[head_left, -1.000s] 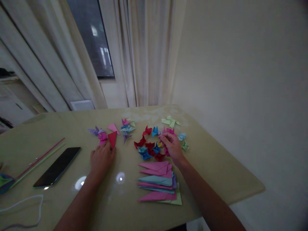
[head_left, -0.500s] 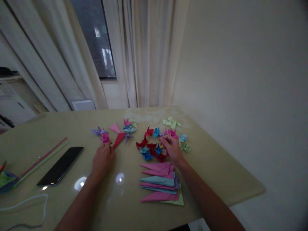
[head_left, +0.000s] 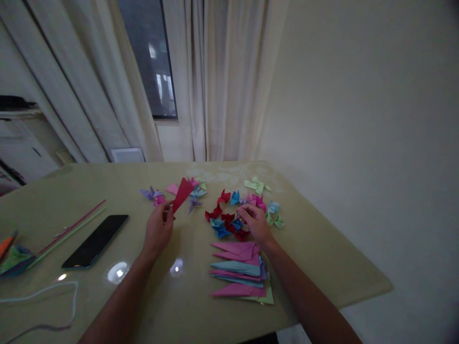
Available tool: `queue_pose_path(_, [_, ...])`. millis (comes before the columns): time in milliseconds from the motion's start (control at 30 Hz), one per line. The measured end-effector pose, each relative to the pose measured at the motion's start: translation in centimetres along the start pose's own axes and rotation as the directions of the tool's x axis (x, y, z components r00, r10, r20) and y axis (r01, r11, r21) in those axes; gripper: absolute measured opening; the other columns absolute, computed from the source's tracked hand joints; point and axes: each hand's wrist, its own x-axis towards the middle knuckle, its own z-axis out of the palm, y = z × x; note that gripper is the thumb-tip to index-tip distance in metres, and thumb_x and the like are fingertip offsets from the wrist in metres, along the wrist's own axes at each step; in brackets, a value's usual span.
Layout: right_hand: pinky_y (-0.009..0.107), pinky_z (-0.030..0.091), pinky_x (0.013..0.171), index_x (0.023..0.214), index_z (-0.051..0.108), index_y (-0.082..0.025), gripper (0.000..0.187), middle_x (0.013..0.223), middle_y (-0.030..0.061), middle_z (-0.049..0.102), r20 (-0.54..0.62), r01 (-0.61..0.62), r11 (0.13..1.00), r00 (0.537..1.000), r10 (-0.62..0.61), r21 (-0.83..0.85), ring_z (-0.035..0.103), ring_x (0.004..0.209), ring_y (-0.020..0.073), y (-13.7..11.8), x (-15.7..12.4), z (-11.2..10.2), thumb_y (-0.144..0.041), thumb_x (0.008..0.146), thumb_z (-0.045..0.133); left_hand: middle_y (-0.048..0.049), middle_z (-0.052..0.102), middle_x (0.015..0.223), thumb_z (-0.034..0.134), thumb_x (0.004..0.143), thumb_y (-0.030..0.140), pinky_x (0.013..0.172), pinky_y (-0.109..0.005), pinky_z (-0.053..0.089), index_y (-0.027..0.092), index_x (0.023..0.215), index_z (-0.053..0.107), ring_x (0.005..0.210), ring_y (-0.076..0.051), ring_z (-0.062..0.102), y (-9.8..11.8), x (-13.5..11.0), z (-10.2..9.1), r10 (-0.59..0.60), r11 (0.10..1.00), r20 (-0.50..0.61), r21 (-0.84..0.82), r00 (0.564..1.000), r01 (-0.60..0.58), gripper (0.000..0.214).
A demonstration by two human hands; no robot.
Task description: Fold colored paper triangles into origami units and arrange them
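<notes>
My left hand (head_left: 159, 226) pinches a red folded paper piece (head_left: 183, 193) by its narrow end, the wide end pointing up and away. My right hand (head_left: 255, 221) is closed in a pinch over a ring of small origami pieces; what its fingertips hold, if anything, is too small to make out. Around it lie red origami pieces (head_left: 213, 213), a blue one (head_left: 220, 228) and pink ones (head_left: 257, 199). Nearer to me is a row of flat folded paper pieces (head_left: 236, 268) in pink, blue, purple and green.
Purple origami (head_left: 151, 193) and a mixed cluster with light blue paper (head_left: 198, 191) lie farther back. Light green origami (head_left: 256, 185) is at the far right. A black phone (head_left: 96, 242), thin sticks (head_left: 71, 232) and a white cable (head_left: 74, 301) lie on the left of the table (head_left: 322, 248).
My left hand has lifted the red folded paper off the table and turned it more upright. My right hand has stayed nearly in place. The view has shifted slightly.
</notes>
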Motion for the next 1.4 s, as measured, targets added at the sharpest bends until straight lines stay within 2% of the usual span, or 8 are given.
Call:
queue_pose_path(133, [0.027,0.045,0.057,0.086,0.075,-0.020,0.042,0.070,0.0012,0.067,0.048,-0.005,1.000,0.999,0.004,0.006,0.055,0.059,0.0153,-0.2,-0.1,0.0,-0.062,0.089,0.069,0.0015,0.058,0.067,0.052,0.095,0.050,0.056,-0.027,0.046,0.017,0.116,0.068,0.059,-0.017,0.059,1.9,-1.0,-0.1,0.017,0.973,0.038,-0.231,0.999,-0.007,0.043])
queue_pose_path(333, [0.028,0.051,0.068,0.113,0.075,-0.022,0.049,0.095,0.0034,0.073,0.181,0.045,0.996,0.982,-0.058,0.075,0.063,0.074,0.0167,-0.8,-0.7,0.7,-0.064,0.087,0.072,-0.0015,0.066,0.078,0.054,0.098,0.044,0.059,-0.025,0.047,0.020,0.118,0.070,0.064,-0.015,0.059,4.8,-4.0,2.1,0.172,0.945,0.278,-0.319,0.945,-0.079,0.035])
queue_pose_path(600, [0.028,0.052,0.067,0.091,0.078,-0.021,0.031,0.080,0.0019,0.073,0.191,0.009,1.000,0.982,-0.009,0.003,0.066,0.073,0.0184,-1.2,-1.5,1.5,-0.052,0.084,0.080,-0.0063,0.074,0.103,0.063,0.096,0.038,0.072,-0.026,0.053,0.024,0.122,0.071,0.079,-0.017,0.065,5.3,-5.5,3.0,0.349,0.920,0.437,-0.326,0.829,-0.216,0.031])
queue_pose_path(700, [0.027,0.051,0.065,0.090,0.079,-0.021,0.031,0.079,0.0018,0.073,0.164,0.017,1.000,0.986,-0.018,0.007,0.065,0.072,0.0179,-1.3,-1.5,1.4,-0.051,0.083,0.081,-0.0089,0.074,0.104,0.053,0.101,0.030,0.083,-0.029,0.055,0.024,0.119,0.075,0.094,-0.020,0.069,4.9,-5.6,2.8,0.419,0.900,0.442,-0.317,0.793,-0.299,0.029])
queue_pose_path(867, [0.025,0.045,0.057,0.089,0.079,-0.020,0.032,0.075,0.0009,0.070,0.070,0.045,0.998,0.997,-0.043,-0.033,0.059,0.064,0.0149,-1.1,-1.2,1.2,-0.052,0.084,0.078,-0.0079,0.074,0.108,0.065,0.099,0.037,0.081,-0.027,0.057,0.026,0.138,0.066,0.089,-0.018,0.069,4.9,-6.1,3.2,0.480,0.875,0.335,-0.257,0.811,-0.411,0.041])
queue_pose_path(1067, [0.026,0.045,0.061,0.088,0.078,-0.020,0.035,0.076,0.0024,0.070,0.070,0.093,0.996,0.993,-0.092,-0.014,0.059,0.067,0.0156,-1.4,-1.0,0.8,-0.054,0.086,0.075,-0.0070,0.075,0.107,0.057,0.104,0.032,0.086,-0.025,0.057,0.025,0.129,0.072,0.096,-0.016,0.072,4.9,-6.1,3.8,0.561,0.821,0.226,-0.276,0.796,-0.500,0.029])
queue_pose_path(1233, [0.026,0.040,0.056,0.087,0.078,-0.020,0.040,0.065,-0.0001,0.059,-0.078,0.066,0.997,0.995,-0.062,0.042,0.054,0.064,0.0161,-1.6,-0.5,-0.2,-0.059,0.089,0.069,-0.0080,0.076,0.106,0.051,0.107,0.032,0.084,-0.024,0.058,0.024,0.130,0.071,0.095,-0.016,0.073,4.7,-6.6,4.6,0.612,0.788,0.290,-0.303,0.736,-0.536,0.032])
queue_pose_path(1400, [0.026,0.035,0.052,0.085,0.077,-0.020,0.040,0.058,-0.0022,0.051,-0.120,0.026,0.997,0.993,-0.018,0.070,0.050,0.060,0.0154,-1.4,-0.5,-0.5,-0.060,0.087,0.071,-0.0079,0.076,0.104,0.054,0.105,0.039,0.082,-0.029,0.056,0.026,0.118,0.076,0.092,-0.019,0.069,5.4,-7.0,4.8,0.664,0.731,0.425,-0.198,0.615,-0.653,0.029])
